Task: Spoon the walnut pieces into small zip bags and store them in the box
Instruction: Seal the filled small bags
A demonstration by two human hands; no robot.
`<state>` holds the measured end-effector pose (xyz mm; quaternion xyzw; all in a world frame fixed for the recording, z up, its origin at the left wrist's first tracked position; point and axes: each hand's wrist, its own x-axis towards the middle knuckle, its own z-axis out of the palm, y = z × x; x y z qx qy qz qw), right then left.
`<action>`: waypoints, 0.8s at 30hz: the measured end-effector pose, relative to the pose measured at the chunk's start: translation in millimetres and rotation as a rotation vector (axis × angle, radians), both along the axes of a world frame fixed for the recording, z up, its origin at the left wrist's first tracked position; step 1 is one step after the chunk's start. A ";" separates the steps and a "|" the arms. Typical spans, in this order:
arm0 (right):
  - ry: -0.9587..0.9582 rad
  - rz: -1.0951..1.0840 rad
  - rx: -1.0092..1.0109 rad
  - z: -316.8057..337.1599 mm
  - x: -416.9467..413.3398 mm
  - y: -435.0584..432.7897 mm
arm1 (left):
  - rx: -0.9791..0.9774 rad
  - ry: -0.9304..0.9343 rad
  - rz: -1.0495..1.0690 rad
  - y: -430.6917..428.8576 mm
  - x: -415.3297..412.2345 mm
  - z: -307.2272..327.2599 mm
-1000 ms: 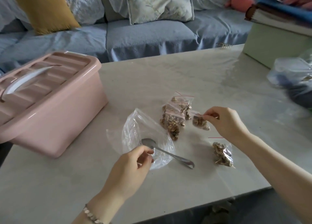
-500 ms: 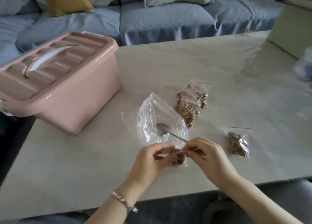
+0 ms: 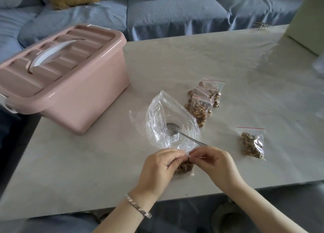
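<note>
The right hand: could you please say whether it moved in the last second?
Yes. The right hand has come from beside the stacked bags to the spoon's near side, pinching the small bag.

No text, label or number can be read anywhere.

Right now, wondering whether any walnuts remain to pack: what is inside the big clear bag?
A spoon, bowl end in, shows through the big clear bag; no walnut pieces visible. Its crumpled folds could hide crumbs.
</note>
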<state>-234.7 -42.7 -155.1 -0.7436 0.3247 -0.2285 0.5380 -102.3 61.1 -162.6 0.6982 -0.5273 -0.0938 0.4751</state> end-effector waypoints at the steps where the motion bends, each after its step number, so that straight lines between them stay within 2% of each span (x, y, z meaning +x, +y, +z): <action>1: 0.009 -0.005 -0.023 -1.0 1.9 2.4 | -0.032 -0.126 0.002 1.7 1.7 -1.2; 4: 0.034 -0.007 -0.124 -4.8 7.3 10.4 | -0.098 -0.529 -0.015 8.7 7.6 -6.5; 5: 0.032 0.004 -0.153 -5.3 9.0 12.6 | -0.101 -0.596 -0.015 11.0 9.3 -8.2; 7: 0.024 0.030 -0.190 -5.9 11.3 15.5 | -0.084 -0.590 -0.005 14.4 11.3 -10.5; 10: 0.054 0.024 -0.150 -5.3 13.7 18.7 | 0.007 -0.308 0.042 17.6 9.6 -10.2; 16: 0.063 -0.018 0.316 9.0 21.6 14.6 | 0.135 0.393 0.239 13.5 5.7 4.7; 19: 0.053 0.003 0.373 13.0 22.8 12.3 | 0.151 0.491 0.199 14.1 11.9 12.0; 24: 0.135 -0.002 0.254 10.3 24.1 11.3 | 0.192 0.494 0.179 17.3 21.3 12.4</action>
